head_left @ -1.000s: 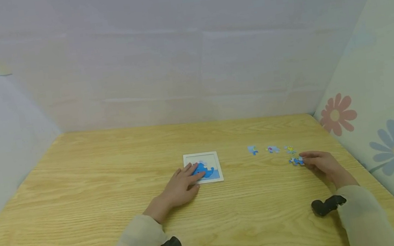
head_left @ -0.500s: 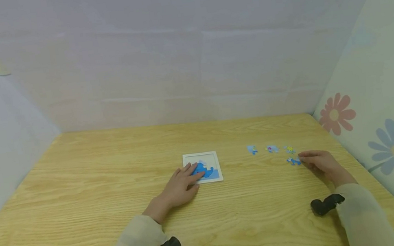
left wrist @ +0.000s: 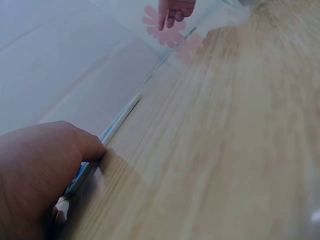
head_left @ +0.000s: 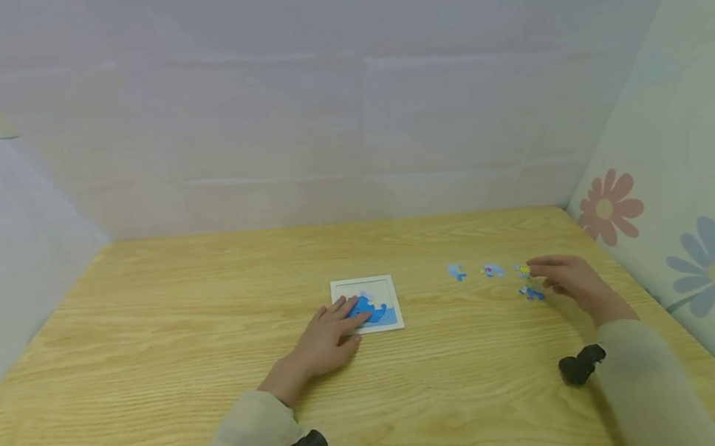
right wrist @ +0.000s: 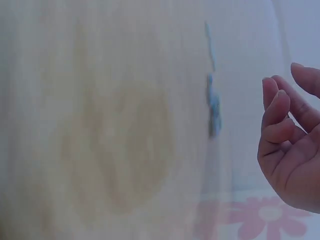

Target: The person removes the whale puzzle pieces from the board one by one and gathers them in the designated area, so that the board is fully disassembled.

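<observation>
"While the left hand lies on the white puzzle frame, how far open is it?"

"Well open. The fingers are stretched out and a little spread over the blue figure inside the frame, with the thumb set apart at the near edge. It touches the frame, but the fingers aren't curled round anything."

"And where is the frame?"

"Flat on the wooden counter, around the middle of the head view. Part of its inside shows pale, with the blue figure below."

"What about the right hand?"

"Partly open and bent. The right wrist view shows a gap between the thumb and the fingers, a few of them loosely curled, with nothing between them. It's raised off the counter, near the loose pieces."

"Which piece is it nearest to?"

"The one with the yellow mark. From the head view the fingertips are right next to it; the right wrist view shows them apart from the pieces."

"And the others?"

"A blue piece lies just on the near side of it. To the left are a piece with a purple mark and then a pale blue piece, the closest to the frame."
</observation>
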{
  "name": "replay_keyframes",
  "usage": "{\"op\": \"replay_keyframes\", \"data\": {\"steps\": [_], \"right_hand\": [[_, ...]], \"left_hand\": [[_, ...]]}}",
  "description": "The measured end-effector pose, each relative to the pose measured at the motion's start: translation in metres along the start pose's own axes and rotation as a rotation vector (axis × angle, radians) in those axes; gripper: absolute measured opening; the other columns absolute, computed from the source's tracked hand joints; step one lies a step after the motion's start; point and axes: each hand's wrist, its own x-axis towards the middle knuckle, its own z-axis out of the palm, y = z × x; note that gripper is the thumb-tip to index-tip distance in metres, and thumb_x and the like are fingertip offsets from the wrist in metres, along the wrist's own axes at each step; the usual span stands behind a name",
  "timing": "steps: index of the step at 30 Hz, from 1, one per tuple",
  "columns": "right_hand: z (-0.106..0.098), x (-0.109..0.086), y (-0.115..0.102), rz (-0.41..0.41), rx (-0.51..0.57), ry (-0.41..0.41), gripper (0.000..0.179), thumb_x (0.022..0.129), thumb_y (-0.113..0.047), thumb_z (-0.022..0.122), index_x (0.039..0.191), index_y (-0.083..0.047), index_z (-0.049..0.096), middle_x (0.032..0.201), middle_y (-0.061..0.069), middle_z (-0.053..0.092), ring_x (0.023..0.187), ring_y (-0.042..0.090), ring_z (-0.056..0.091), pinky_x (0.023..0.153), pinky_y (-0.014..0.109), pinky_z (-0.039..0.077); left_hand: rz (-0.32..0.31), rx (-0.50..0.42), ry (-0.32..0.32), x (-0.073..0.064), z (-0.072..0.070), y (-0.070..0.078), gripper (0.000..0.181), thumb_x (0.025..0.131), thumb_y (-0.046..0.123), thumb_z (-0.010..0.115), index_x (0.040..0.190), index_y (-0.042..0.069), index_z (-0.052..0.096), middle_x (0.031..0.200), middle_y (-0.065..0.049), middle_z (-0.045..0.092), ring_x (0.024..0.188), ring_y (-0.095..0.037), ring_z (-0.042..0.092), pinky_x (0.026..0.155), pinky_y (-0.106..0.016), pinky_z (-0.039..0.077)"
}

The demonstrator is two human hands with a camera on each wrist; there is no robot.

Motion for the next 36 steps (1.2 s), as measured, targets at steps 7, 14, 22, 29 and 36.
{"op": "replay_keyframes", "data": {"steps": [7,14,22,29,36], "right_hand": [[0.023,0.012,-0.033,-0.067,0.047,-0.037,0.052,0.086,-0.032,0.053,0.124,0.001,0.043,0.108,0.011,0.051,0.087,0.031,0.047,0.079,0.042,0.037],[0.057,0.026,-0.064,-0.143,0.114,-0.09,0.042,0.087,-0.025,0.051,0.12,0.002,0.048,0.101,0.008,0.056,0.076,0.023,0.05,0.071,0.036,0.041],[0.099,0.04,-0.087,-0.168,0.154,-0.148,0.037,0.084,-0.023,0.056,0.112,0.001,0.055,0.098,0.011,0.057,0.073,0.022,0.049,0.067,0.035,0.04],[0.134,0.05,-0.095,-0.172,0.158,-0.191,0.032,0.085,-0.018,0.055,0.111,0.001,0.057,0.092,0.009,0.059,0.066,0.017,0.048,0.063,0.036,0.04],[0.164,0.05,-0.109,-0.138,0.088,-0.232,0.031,0.085,-0.015,0.055,0.11,0.002,0.057,0.092,0.013,0.06,0.067,0.022,0.049,0.066,0.039,0.04]], "left_hand": [[0.008,-0.03,0.029,0.001,0.001,0.001,0.041,0.086,0.018,0.05,0.126,0.009,0.047,0.135,-0.017,0.029,0.124,-0.033,0.02,0.094,-0.053,0.015],[0.011,-0.064,0.045,0.001,-0.001,0.001,0.041,0.085,0.017,0.052,0.124,0.007,0.048,0.135,-0.019,0.028,0.124,-0.035,0.02,0.094,-0.054,0.015],[0.026,-0.061,0.072,0.002,0.001,0.0,0.038,0.084,0.016,0.053,0.121,0.008,0.052,0.134,-0.021,0.028,0.123,-0.037,0.019,0.094,-0.054,0.016],[-0.002,0.06,0.045,0.0,0.003,0.001,0.036,0.085,0.017,0.05,0.122,0.021,0.053,0.134,-0.023,0.027,0.123,-0.039,0.019,0.093,-0.052,0.02],[-0.062,0.077,0.018,-0.004,0.0,0.002,0.036,0.087,0.02,0.049,0.122,0.024,0.052,0.134,-0.023,0.027,0.123,-0.038,0.018,0.093,-0.053,0.019]]}}
